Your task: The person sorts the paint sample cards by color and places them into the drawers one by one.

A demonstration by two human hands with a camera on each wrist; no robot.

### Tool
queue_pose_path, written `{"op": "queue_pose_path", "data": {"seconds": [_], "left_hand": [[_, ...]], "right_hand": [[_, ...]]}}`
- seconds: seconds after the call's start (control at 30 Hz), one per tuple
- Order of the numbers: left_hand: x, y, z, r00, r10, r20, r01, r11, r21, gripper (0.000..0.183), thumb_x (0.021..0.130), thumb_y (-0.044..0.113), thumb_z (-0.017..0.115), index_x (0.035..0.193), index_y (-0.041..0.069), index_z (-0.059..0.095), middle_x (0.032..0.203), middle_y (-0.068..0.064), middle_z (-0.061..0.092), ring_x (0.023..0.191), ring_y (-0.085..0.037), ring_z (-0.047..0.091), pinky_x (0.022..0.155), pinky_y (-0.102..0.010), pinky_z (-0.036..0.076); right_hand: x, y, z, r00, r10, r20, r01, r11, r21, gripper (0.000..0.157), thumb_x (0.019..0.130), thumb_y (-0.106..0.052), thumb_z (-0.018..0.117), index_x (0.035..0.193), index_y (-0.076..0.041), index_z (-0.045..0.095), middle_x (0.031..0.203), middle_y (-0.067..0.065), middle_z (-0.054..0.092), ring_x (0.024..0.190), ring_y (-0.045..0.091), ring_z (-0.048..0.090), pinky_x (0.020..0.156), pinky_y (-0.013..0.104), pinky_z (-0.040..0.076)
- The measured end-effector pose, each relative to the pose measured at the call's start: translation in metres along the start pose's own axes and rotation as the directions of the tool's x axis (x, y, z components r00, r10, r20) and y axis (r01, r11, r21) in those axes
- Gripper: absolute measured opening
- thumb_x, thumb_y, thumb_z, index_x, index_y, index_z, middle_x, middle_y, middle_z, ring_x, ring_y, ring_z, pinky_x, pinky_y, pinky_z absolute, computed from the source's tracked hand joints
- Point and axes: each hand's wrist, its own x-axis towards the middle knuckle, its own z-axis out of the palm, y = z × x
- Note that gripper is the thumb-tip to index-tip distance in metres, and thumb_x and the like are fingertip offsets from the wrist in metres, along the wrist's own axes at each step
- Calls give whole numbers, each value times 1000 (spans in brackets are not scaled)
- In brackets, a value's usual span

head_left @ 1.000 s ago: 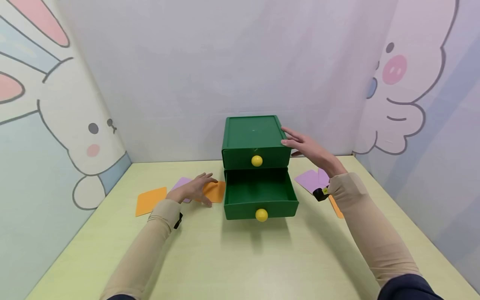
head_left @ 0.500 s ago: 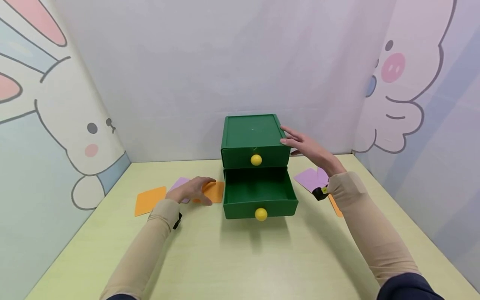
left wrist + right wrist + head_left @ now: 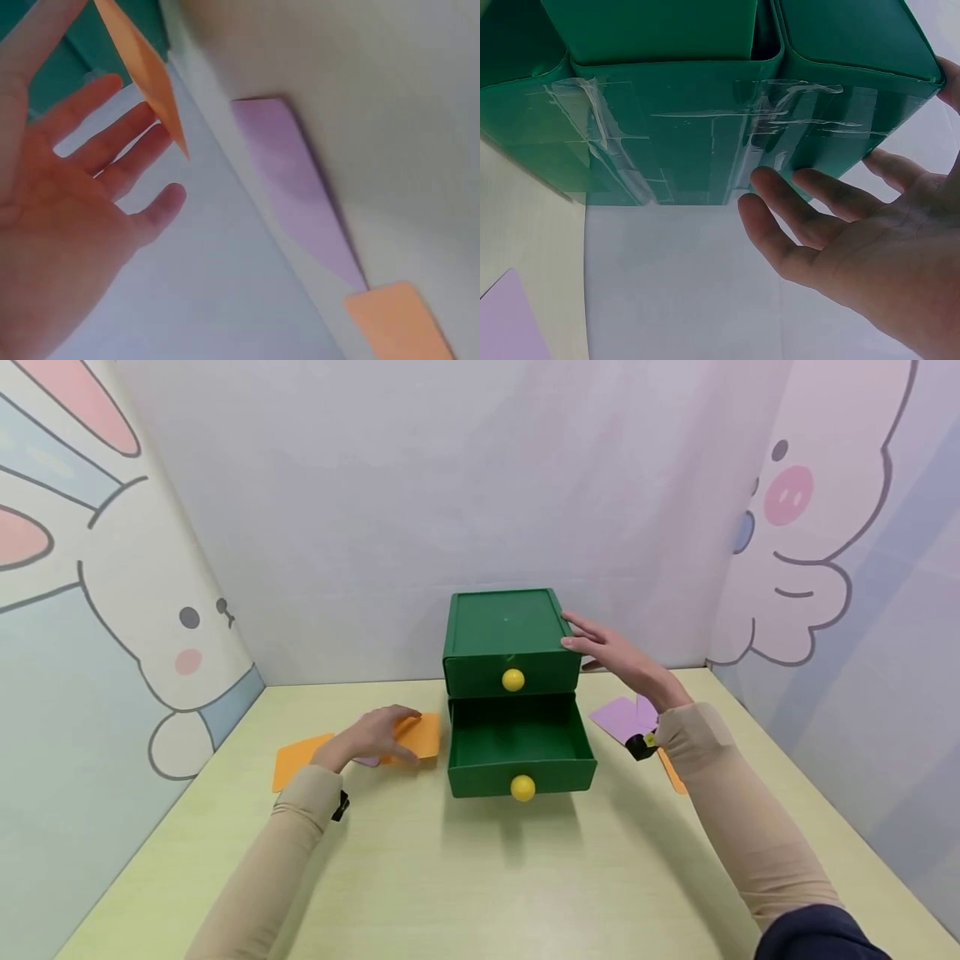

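My left hand (image 3: 378,732) pinches an orange card (image 3: 422,735) left of the green drawer cabinet (image 3: 506,622). In the left wrist view that card (image 3: 146,67) stands edge-on at the fingertips, raised off the table. My right hand (image 3: 618,656), fingers extended, rests against the cabinet's upper right edge. Fingers of the right hand (image 3: 885,240) spread beside the taped side wall (image 3: 697,142) in the right wrist view. An upper drawer with a yellow knob (image 3: 513,680) is closed. Below it, another drawer (image 3: 521,743) is pulled out, with nothing visible inside; its knob (image 3: 522,788) is yellow too.
A second orange card (image 3: 296,760) lies farther left, and a purple card (image 3: 289,180) is partly hidden behind my left hand in the head view. Right of the cabinet are purple cards (image 3: 618,718) and an orange one (image 3: 672,771) by my sleeve. A pale wall (image 3: 352,527) stands behind.
My left hand has closed on the orange card beside the cabinet and drawn it slightly left and up. The right hand and the drawers have stayed in place.
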Motion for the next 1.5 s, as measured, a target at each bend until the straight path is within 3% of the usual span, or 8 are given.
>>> {"op": "queue_pose_path", "data": {"seconds": [0.5, 0.73, 1.07, 1.5], "left_hand": [[-37, 32, -34, 996, 54, -77, -61, 995, -84, 73, 74, 43, 82, 134, 13, 55, 141, -15, 51, 125, -35, 48, 104, -55, 40], [-45, 51, -47, 987, 107, -116, -116, 990, -75, 70, 71, 44, 83, 130, 17, 58, 137, -8, 55, 121, -28, 50, 102, -49, 43], [-42, 87, -55, 962, 236, -135, -241, 970, -25, 62, 69, 44, 85, 122, 18, 63, 129, -1, 59, 118, -24, 50, 99, -44, 45], [-17, 126, -42, 929, 343, -136, -342, 939, 33, 60, 71, 50, 82, 116, 14, 65, 116, 2, 64, 105, -18, 51, 93, -36, 45]], "right_hand": [[1, -3, -2, 1000, 8, 7, -8, 1000, 11, 71, 96, -50, 51, 155, -37, 14, 163, -1, 12, 143, 31, 31, 110, 58, 34], [0, -1, -1, 1000, 16, 3, -16, 1000, -6, 70, 96, -51, 51, 154, -38, 14, 163, 0, 12, 143, 31, 32, 110, 58, 35], [-1, -1, 0, 1000, 13, 2, -13, 1000, -9, 69, 97, -50, 50, 154, -39, 14, 163, 0, 11, 141, 34, 35, 110, 58, 36], [-2, -2, 1, 1000, 17, -3, -17, 1000, -25, 69, 96, -53, 50, 153, -41, 15, 163, -2, 12, 142, 32, 33, 109, 57, 36]]}}
